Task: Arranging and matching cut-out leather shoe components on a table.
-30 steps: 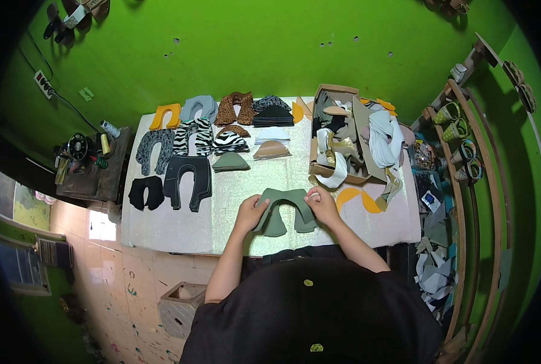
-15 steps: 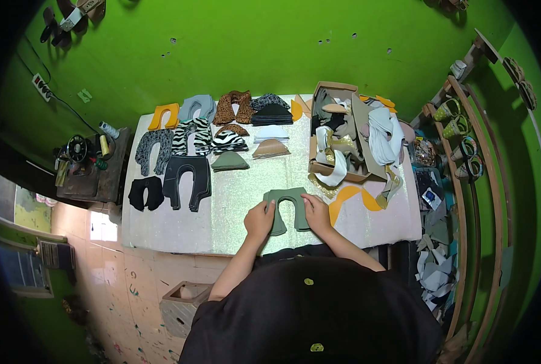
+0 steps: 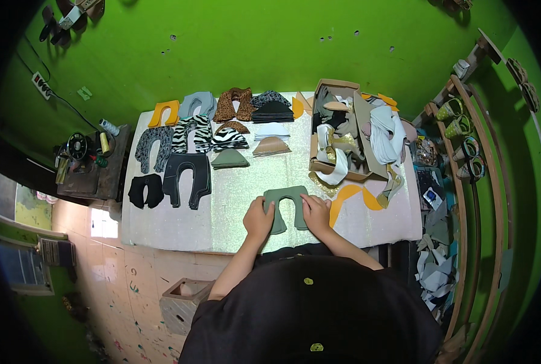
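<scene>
A grey-green U-shaped cut piece (image 3: 285, 197) lies on the pale table (image 3: 234, 200) near its front edge. My left hand (image 3: 259, 219) presses on its left leg, and my right hand (image 3: 315, 211) presses on its right leg. Both hands rest flat on the piece with the fingers together. Just right of my right hand lies an orange curved piece (image 3: 346, 197).
Stacks of U-shaped cut pieces fill the table's left and back: black (image 3: 187, 176), zebra-striped (image 3: 193, 133), leopard-patterned (image 3: 234, 104), orange (image 3: 164, 111). A cardboard box (image 3: 334, 130) of white and gold pieces stands at the right. A wooden rack (image 3: 464, 139) is farther right.
My hands have drawn the grey-green piece closer together and slightly right; its legs now sit narrower under my palms than a second ago.
</scene>
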Demonstrator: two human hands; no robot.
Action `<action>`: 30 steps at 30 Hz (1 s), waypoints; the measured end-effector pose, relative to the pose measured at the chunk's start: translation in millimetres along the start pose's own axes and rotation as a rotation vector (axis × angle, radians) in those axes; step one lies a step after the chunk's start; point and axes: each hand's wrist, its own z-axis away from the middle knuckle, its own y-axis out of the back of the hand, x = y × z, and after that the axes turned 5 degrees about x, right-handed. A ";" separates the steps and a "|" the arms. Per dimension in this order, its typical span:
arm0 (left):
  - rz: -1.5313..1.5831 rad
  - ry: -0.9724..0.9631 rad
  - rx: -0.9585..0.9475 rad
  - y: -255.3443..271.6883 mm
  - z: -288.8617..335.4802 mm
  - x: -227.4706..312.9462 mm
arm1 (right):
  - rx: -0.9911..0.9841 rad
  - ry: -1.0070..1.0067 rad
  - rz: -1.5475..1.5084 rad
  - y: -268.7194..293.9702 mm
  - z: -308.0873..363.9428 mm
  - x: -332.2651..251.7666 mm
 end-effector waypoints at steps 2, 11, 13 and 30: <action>0.007 -0.034 0.050 -3.3 0.1 -2.5 | 0.022 0.061 0.200 4.3 -0.2 -5.4; -0.166 -0.440 -0.180 -19.7 6.5 7.3 | -0.122 0.198 0.262 -3.5 7.3 10.3; -0.210 -0.448 -0.184 -22.9 7.3 2.6 | -0.090 0.182 0.242 -2.0 6.4 6.1; -0.221 -0.419 -0.205 -24.5 4.6 -1.7 | 0.119 -0.239 0.630 115.1 -126.8 62.3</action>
